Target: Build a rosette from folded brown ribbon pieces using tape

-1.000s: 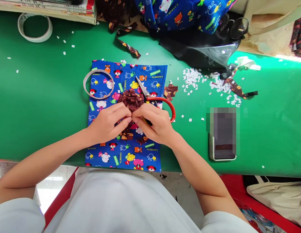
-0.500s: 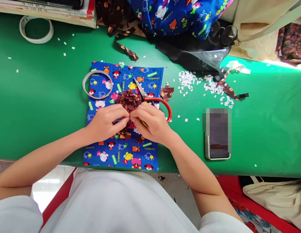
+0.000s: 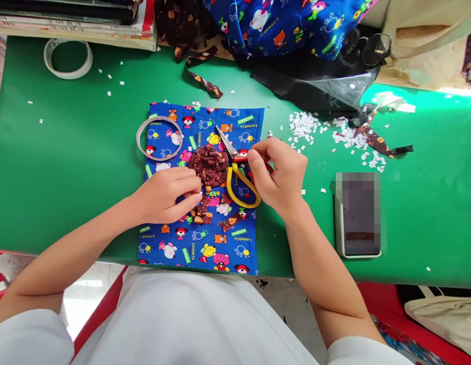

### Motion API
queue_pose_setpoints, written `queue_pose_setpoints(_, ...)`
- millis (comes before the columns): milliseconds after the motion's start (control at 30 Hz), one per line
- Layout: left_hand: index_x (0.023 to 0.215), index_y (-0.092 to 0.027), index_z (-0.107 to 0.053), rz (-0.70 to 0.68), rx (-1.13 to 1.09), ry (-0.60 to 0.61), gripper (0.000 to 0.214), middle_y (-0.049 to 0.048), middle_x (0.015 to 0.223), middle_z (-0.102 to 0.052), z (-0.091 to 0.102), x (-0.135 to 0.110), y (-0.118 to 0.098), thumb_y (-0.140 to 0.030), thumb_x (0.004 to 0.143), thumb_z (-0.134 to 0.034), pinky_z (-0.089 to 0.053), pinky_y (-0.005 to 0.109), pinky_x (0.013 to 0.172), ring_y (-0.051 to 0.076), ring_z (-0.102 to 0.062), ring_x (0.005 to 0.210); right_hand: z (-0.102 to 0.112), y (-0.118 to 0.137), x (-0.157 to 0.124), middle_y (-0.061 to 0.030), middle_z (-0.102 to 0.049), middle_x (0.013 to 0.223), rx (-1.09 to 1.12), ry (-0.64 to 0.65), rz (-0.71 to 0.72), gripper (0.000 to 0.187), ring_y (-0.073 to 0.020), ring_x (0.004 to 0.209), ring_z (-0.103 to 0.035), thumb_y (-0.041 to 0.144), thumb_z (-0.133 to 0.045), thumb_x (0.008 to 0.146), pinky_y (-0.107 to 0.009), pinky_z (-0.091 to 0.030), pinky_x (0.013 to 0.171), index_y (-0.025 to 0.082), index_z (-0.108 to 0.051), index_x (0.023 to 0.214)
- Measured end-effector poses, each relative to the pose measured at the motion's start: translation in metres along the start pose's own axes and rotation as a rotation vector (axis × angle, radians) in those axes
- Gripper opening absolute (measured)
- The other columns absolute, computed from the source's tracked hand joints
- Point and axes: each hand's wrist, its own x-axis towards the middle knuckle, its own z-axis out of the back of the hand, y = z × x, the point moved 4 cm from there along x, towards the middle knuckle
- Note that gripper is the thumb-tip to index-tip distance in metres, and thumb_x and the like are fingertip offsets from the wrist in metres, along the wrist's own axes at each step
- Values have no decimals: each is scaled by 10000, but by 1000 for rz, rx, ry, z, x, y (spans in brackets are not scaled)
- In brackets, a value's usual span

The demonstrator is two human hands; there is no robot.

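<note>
A blue cartoon-print cloth (image 3: 167,256) lies under both hands, with a heap of small brown printed fabric pieces (image 3: 209,167) on it. At the heap's left edge is my left hand (image 3: 169,195), its fingers curled together; whatever is between the fingertips is hidden. My right hand (image 3: 279,177) has closed its thumb and fingers on the red handle of the scissors (image 3: 243,200), which lie on the cloth with the yellow handle toward me and the tips pointing away. Longer brown fabric scraps (image 3: 231,221) are scattered just below the heap.
A thin tape ring (image 3: 139,139) overlaps the cloth's left edge. Another tape roll (image 3: 68,71) sits back left by stacked books (image 3: 106,33). White paper bits (image 3: 304,125), a black plastic bag (image 3: 315,86) and eyeglasses (image 3: 376,49) lie farther back. A phone (image 3: 340,238) rests at right.
My hands, earlier fingertip to fingertip above the heap, have come apart. The right has moved right onto the scissors' red handle; the left stays beside the heap. The camera view has shifted slightly.
</note>
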Motion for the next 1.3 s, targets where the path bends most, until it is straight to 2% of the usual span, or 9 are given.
queue_pose_setpoints(100,756,-160,-540,32,54,-4,119,0,699,-547,1,-1,1,-181,873,-545,-403,219,614,107,-485,640,-3,-7,0,12,-496,592,-74,3,35,213,-120,526,-427,237,-544,911,-290,-315,500,224,-448,722)
queue_pose_setpoints(267,783,-150,-550,52,20,-56,104,-3,710,-571,9,2,5,-131,884,-535,-412,194,622,85,-494,634,-4,0,1,1,-539,604,-225,14,161,205,-129,564,-450,204,-554,896,-282,-362,548,216,-457,716)
queue_pose_setpoints(433,845,-134,-609,-7,14,92,110,22,771,-645,11,2,6,-122,902,-516,-451,189,665,91,-567,683,-3,5,0,14,-575,598,-410,64,191,206,-108,556,-468,208,-537,905,-246,-366,548,199,-492,705)
queue_pose_setpoints(667,869,-131,-636,-76,106,165,176,38,774,-643,11,0,3,-72,855,-471,-471,222,656,124,-580,693,-4,7,0,1,-579,617,-519,261,44,306,-92,504,-411,323,-432,954,-237,-274,480,183,-533,702)
queue_pose_setpoints(867,872,-144,-627,-116,221,161,236,42,828,-656,11,0,2,-53,869,-410,-500,225,709,134,-609,756,-1,12,-2,-17,-588,713,-595,362,-91,263,-98,508,-384,397,-460,925,-244,-191,444,177,-565,827)
queue_pose_setpoints(1067,670,-186,-489,-169,339,97,291,5,626,-526,6,1,-1,-6,844,-341,-383,232,524,123,-444,559,-2,9,-4,-38,-578,798,-545,429,-195,252,-116,580,-427,419,-469,917,-246,-216,461,177,-538,897)
queue_pose_setpoints(1167,752,-171,-528,-160,330,92,260,30,701,-577,3,1,-2,5,819,-349,-435,234,578,134,-507,629,-3,7,-3,-45,-567,814,-515,453,-236,245,-131,618,-446,415,-467,918,-251,-234,479,179,-532,910)
queue_pose_setpoints(1300,1025,-121,-603,-242,316,106,249,82,878,-668,4,0,-9,-111,837,-441,-504,285,674,173,-602,757,-3,8,-4,-72,-569,888,-471,457,-274,232,-140,632,-449,398,-470,906,-265,-267,500,175,-524,944)
